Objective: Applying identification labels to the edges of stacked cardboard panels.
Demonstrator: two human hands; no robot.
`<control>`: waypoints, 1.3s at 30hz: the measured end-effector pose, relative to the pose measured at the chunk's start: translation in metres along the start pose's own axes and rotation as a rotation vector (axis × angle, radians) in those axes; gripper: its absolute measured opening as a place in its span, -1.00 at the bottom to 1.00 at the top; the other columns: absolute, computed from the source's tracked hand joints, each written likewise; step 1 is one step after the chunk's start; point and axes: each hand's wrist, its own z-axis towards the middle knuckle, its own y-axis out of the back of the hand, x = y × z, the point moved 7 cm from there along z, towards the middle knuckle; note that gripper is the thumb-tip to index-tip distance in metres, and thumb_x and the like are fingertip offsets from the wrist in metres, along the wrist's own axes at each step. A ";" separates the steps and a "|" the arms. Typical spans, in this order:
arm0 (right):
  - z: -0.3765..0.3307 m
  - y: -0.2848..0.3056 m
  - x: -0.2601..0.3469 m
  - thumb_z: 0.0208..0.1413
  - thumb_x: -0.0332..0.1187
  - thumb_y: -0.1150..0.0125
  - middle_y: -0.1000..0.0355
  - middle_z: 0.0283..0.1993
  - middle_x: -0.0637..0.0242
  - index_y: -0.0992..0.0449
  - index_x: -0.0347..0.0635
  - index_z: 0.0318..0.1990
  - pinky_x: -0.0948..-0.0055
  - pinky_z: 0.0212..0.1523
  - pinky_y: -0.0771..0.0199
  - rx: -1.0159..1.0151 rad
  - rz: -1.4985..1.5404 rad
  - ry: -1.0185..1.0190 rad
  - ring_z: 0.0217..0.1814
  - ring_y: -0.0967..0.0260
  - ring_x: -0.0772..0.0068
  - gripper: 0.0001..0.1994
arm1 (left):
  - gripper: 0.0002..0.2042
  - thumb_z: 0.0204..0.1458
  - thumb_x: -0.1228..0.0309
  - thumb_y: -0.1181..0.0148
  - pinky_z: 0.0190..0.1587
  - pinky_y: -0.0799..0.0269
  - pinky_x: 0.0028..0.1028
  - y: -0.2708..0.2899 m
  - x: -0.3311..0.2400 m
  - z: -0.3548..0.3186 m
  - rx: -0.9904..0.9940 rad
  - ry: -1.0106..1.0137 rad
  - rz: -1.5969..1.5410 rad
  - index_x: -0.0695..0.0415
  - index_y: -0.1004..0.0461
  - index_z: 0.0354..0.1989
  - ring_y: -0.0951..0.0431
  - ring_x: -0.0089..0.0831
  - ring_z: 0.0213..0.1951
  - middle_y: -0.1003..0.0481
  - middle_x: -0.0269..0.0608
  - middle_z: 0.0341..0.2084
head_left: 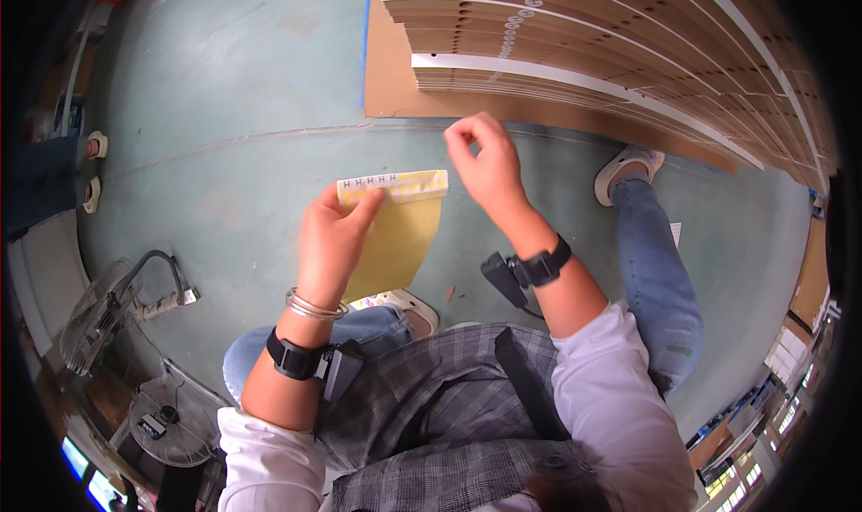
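Note:
My left hand (330, 238) grips a yellow sticker sheet (402, 238) between thumb and fingers. A white strip with a row of small printed labels runs along its upper edge, and the yellow part hangs down below. My right hand (489, 166) is raised to the right of the sheet, apart from it, with thumb and fingertips pinched together. Whatever may be between those fingertips is too small to make out. Beyond it, at the upper right, stands a stack of brown panels (575, 41) with white edges, dark holes and a line of small round marks.
Under the panels lies a brown board (386, 81) with a blue edge. Wire-caged fans (166, 422) stand at the lower left. Another person's feet (93, 171) show at the far left. My own right shoe (620, 175) is close to the board on the green floor (224, 81).

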 end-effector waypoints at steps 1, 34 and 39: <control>-0.006 -0.005 0.021 -0.15 -0.43 -0.15 -0.32 -0.52 0.34 -0.37 -0.16 -0.57 0.32 -0.34 -0.23 0.108 0.043 0.135 -0.39 -0.25 0.25 -0.91 | -0.80 -0.04 0.39 -0.16 -0.50 -0.35 -0.63 -0.001 -0.001 0.000 -0.002 -0.001 0.001 0.30 -0.45 -0.34 -0.45 -0.64 -0.52 -0.50 -0.28 -0.53; 0.030 0.011 -0.079 -0.12 -0.42 -0.18 -0.38 -0.44 0.27 -0.40 -0.23 -0.49 0.38 -0.30 -0.29 -0.350 -0.041 -0.170 -0.37 -0.31 0.30 -0.90 | -0.78 0.05 0.33 -0.05 -0.42 -0.32 -0.66 -0.002 0.006 0.001 0.048 0.054 -0.005 0.27 -0.40 -0.29 -0.41 -0.68 -0.46 -0.46 -0.35 -0.46; 0.031 0.011 -0.081 -0.11 -0.42 -0.21 -0.39 -0.45 0.32 -0.43 -0.22 -0.47 0.48 -0.35 -0.29 -0.397 -0.141 -0.079 -0.41 -0.31 0.43 -0.90 | -0.78 0.04 0.35 -0.05 -0.46 -0.30 -0.64 -0.002 0.002 -0.001 0.013 0.048 -0.012 0.30 -0.41 -0.32 -0.38 -0.70 -0.50 -0.46 -0.33 -0.51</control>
